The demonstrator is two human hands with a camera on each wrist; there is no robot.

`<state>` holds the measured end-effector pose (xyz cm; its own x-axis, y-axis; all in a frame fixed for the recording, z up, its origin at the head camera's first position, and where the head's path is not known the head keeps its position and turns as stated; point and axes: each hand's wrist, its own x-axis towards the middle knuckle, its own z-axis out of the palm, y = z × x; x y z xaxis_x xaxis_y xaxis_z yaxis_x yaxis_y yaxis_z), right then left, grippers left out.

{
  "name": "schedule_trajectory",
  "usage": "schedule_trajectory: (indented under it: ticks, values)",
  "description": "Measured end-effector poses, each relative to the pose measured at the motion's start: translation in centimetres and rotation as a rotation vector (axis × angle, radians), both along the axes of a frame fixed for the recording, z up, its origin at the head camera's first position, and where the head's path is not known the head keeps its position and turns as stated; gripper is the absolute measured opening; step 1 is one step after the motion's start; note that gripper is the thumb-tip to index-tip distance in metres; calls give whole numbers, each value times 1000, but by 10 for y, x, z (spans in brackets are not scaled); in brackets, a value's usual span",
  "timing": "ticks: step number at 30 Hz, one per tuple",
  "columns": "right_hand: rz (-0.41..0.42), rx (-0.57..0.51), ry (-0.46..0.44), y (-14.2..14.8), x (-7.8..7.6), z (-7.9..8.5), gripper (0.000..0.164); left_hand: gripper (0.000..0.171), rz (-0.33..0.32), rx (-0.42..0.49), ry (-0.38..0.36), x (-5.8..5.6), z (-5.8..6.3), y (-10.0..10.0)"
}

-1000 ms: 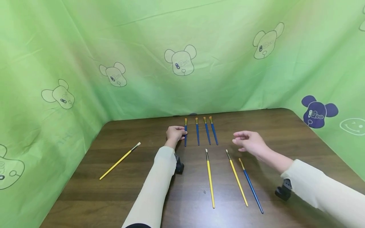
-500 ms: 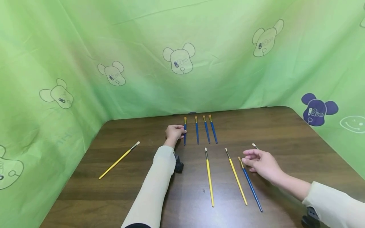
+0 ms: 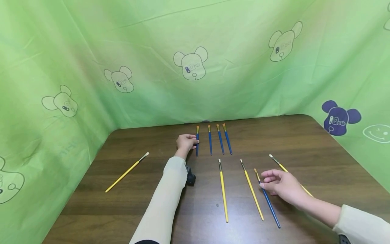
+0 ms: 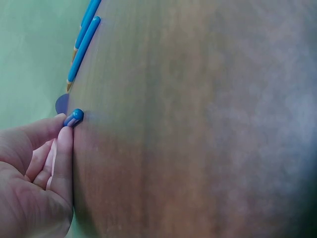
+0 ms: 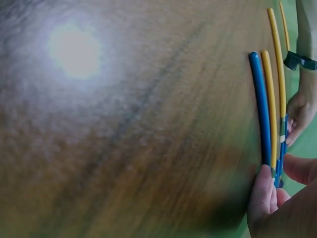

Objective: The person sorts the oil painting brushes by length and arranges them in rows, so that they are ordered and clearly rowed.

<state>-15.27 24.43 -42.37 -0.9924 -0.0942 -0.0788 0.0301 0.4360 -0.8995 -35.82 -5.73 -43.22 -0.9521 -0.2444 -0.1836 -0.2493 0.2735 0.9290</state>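
Observation:
In the head view, my left hand point(image 3: 186, 143) pinches a short blue paintbrush point(image 3: 197, 130), its bristles pointing to the back. The left wrist view has this brush's handle end point(image 4: 76, 116) between thumb and finger. Three similar blue paintbrushes point(image 3: 220, 139) lie in a row to its right. My right hand point(image 3: 284, 186) reaches over a longer blue paintbrush point(image 3: 272, 210), with fingertips at the ferrule. In the right wrist view, thumb and fingers point(image 5: 261, 191) stand apart around this brush's upper end.
Two yellow paintbrushes point(image 3: 223, 193) lie front centre on the brown table point(image 3: 146, 220). Another yellow paintbrush point(image 3: 126, 173) lies slantwise at the left. A further yellow paintbrush point(image 3: 280, 164) passes behind my right hand. A green curtain point(image 3: 152, 84) borders the table.
My right hand has moved right and towards me, down to the longer blue paintbrush. The yellow paintbrush at the right has come into view. The left hand keeps its place.

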Motion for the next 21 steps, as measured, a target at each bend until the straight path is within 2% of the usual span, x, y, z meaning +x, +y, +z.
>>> schedule_trajectory:
  ticks: [5, 12, 21]
  values:
    - [0, 48, 24, 0, 1, -5, 43, 17, -11, 2, 4, 1, -1, -1]
    - [-17, 222, 100, -1, 1, -9, 45, 16, -17, 2, -5, 0, -2, -1]
    - [-14, 300, 161, -5, 3, -8, 41, 16, -11, 12, 0, -1, -2, 0]
